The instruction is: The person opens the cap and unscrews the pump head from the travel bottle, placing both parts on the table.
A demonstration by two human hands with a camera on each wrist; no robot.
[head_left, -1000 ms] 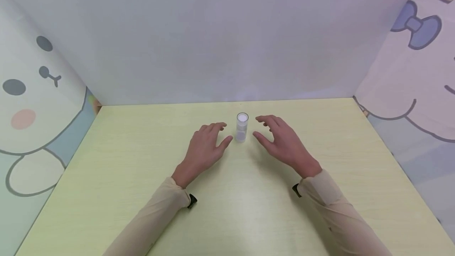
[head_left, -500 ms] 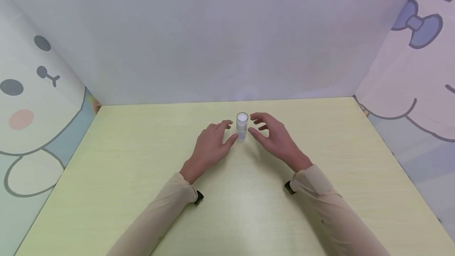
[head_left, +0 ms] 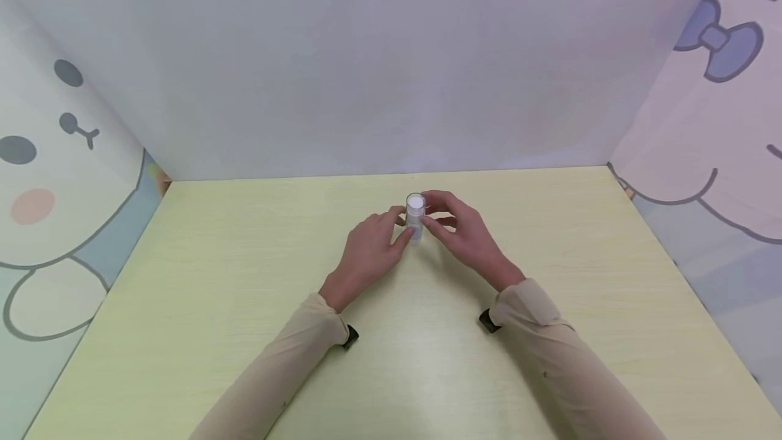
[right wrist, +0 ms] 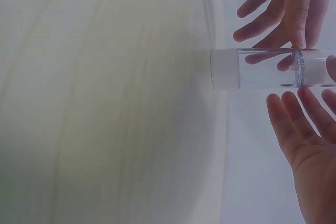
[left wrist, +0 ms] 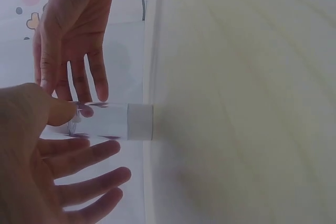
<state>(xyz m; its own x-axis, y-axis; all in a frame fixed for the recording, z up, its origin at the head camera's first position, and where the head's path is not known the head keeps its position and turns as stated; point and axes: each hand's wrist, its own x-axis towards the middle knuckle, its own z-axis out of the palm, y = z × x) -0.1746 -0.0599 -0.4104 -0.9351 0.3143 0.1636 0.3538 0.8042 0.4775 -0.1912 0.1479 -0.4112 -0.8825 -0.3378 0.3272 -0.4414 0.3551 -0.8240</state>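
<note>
A small clear cylindrical bottle (head_left: 415, 205) stands upright on the table between both hands. Its white base (left wrist: 140, 122) meets the tabletop, and a ring divides the clear body from the upper part. My left hand (head_left: 371, 244) comes from the left, with thumb and index finger pinching the bottle near that ring; its other fingers are spread behind. From the right, my right hand (head_left: 466, 233) has its thumb and index finger on the bottle's upper part, higher than the left. In the right wrist view the right thumb (right wrist: 331, 67) lies on this upper part.
The pale wood-grain table (head_left: 214, 277) ends at a plain light wall (head_left: 391, 66) behind the bottle. Side panels with cartoon animals (head_left: 67, 168) flank it left and right. Each wrist wears a dark device (head_left: 351, 337) under a beige sleeve.
Both hands have moved inward from either side of the bottle, and their thumbs and index fingers have closed onto it. The bottle has stayed upright in almost the same place.
</note>
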